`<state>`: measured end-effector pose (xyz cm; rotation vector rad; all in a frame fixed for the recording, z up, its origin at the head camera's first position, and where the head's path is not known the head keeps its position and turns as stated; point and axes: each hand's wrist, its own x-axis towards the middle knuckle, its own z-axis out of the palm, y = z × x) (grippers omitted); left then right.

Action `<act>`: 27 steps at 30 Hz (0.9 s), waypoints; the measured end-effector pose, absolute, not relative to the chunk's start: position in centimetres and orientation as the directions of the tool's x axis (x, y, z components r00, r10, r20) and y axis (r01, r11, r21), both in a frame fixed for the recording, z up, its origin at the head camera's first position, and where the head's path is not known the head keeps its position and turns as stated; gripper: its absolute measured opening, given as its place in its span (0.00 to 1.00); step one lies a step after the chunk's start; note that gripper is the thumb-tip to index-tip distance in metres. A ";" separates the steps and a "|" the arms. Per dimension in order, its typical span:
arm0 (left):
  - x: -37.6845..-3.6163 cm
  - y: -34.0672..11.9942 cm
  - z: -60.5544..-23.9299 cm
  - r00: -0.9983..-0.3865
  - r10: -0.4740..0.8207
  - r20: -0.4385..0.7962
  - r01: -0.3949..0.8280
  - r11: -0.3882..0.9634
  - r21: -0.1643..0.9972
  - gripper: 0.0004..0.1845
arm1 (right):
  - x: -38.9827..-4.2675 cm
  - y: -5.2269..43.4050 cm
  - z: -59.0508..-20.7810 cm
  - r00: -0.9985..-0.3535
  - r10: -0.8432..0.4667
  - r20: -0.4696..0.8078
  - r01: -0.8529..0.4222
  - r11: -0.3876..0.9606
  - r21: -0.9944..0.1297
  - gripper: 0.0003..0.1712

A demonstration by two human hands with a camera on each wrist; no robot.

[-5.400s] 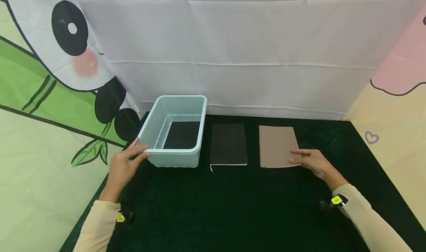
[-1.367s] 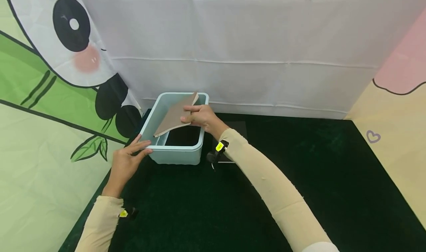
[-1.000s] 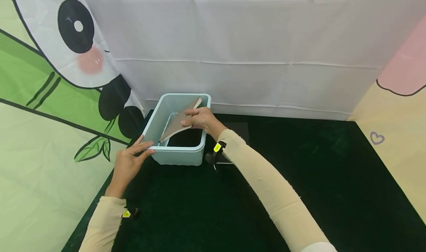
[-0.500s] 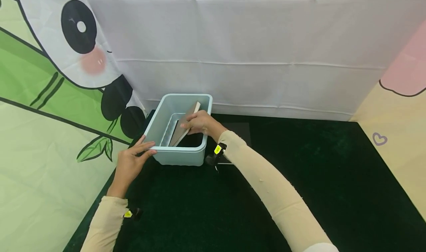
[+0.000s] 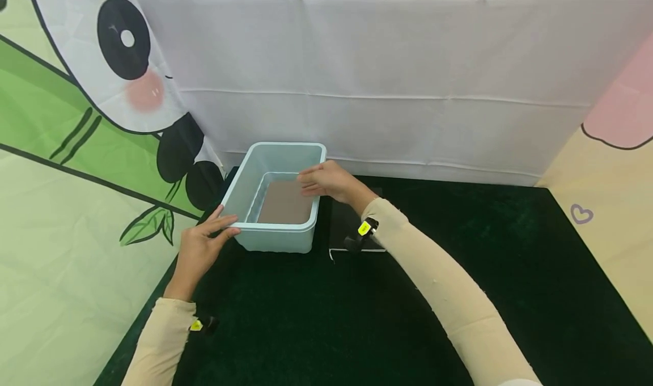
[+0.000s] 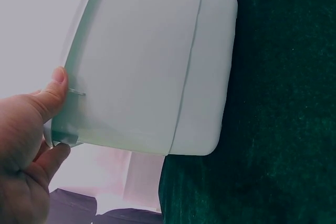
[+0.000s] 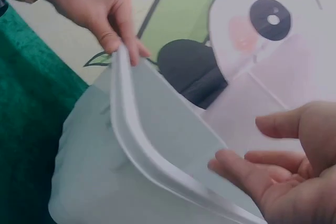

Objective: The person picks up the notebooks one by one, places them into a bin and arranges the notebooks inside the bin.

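Left hand (image 5: 201, 247) pinches with curled fingers; right hand (image 5: 326, 181) hovers, fingers relaxed, empty.

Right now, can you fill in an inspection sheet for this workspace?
Surface: dark green mat.
Job's things: brown notebook flat inside the pale blue bin; black notebook on the mat beside the bin.
Clutter: nothing seen.
Hands: left hand holds the bin's near left corner; right hand open over the bin's right rim, holding nothing.
Cables: nothing seen.
Surroundings: white cloth backdrop, panda banner at left.
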<state>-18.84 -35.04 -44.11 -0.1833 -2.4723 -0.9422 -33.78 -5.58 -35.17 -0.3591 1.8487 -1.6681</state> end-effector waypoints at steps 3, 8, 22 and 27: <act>-18.8 -35.0 -44.2 -0.871 -0.040 0.489 0.296 0.752 0.589 0.17 | -33.5 -3.6 -34.6 -0.768 -0.605 -0.210 0.170 0.123 -0.978 0.26; -18.9 -35.1 -44.3 -0.872 -0.038 0.488 0.298 0.751 0.590 0.17 | -32.9 -0.3 -34.7 -0.772 -0.625 -0.120 0.049 0.129 -0.990 0.28; -18.8 -35.5 -44.2 -0.872 -0.031 0.489 0.304 0.748 0.590 0.17 | -30.7 6.2 -41.4 -0.873 -0.487 0.012 -0.313 0.541 -0.781 0.31; -18.8 -35.5 -44.3 -0.873 -0.030 0.488 0.310 0.739 0.599 0.16 | -30.0 8.0 -44.2 -0.879 -0.469 0.084 -0.395 0.617 -0.681 0.33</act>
